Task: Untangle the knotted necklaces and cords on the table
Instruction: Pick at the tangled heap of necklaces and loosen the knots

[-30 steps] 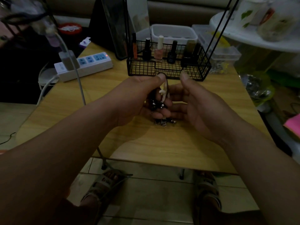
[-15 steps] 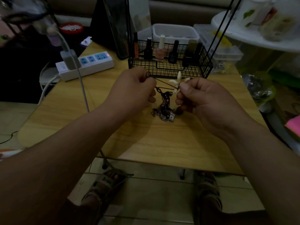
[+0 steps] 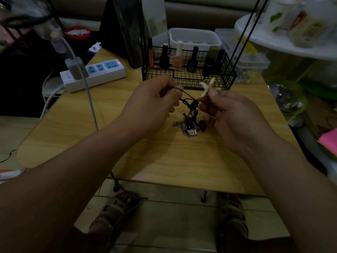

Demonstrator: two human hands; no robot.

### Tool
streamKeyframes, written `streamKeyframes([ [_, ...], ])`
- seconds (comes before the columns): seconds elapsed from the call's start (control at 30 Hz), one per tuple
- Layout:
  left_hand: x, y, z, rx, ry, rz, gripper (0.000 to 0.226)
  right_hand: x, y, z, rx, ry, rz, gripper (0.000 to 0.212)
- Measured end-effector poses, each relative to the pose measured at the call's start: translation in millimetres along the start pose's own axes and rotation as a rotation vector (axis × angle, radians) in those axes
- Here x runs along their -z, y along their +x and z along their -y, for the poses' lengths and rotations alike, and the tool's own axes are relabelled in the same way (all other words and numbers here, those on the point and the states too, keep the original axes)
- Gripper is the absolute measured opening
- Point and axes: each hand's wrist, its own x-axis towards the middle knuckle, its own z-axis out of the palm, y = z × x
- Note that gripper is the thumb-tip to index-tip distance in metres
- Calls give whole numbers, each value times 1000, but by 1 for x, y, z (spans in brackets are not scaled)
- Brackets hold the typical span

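The wooden table (image 3: 164,161) bears a white power strip (image 3: 102,73), a wire basket (image 3: 226,77) (bottles (image 3: 177,59) inside) and the necklace tangle (image 3: 188,126).

Forearms (image 3: 73,170) bare right up to the left grip (image 3: 153,103) and right grip (image 3: 229,114). Well below the grips, feet in pale, broad-strapped sandals (image 3: 116,207) — dark lettering on each strap.

Probably home, sofa (image 3: 200,13), nail polish (image 3: 177,57)
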Motion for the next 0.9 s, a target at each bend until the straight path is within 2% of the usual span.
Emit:
streamKeyframes([
  [0.13,-2,-1,-4,-45,-56,53,6,-3,-2,-1,53,-81,16,13],
  [0.3,5,1,-12,42,-330,134,7,-4,-2,2,55,-54,40,12],
  [0.47,5,4,-11,107,-373,136,6,-7,-6,2,60,-163,153,6],
  [0.57,7,5,-10,193,-392,153,6,-7,-7,1,31,-195,221,9],
  [0.67,7,4,-9,297,-423,210,16,-8,-9,1,14,-192,290,11],
  [0.77,8,5,-9,388,-489,252,20,-9,-8,-1,10,-183,299,16],
  [0.9,12,6,-9,510,-678,313,28,-7,-8,0,61,-204,354,38],
])
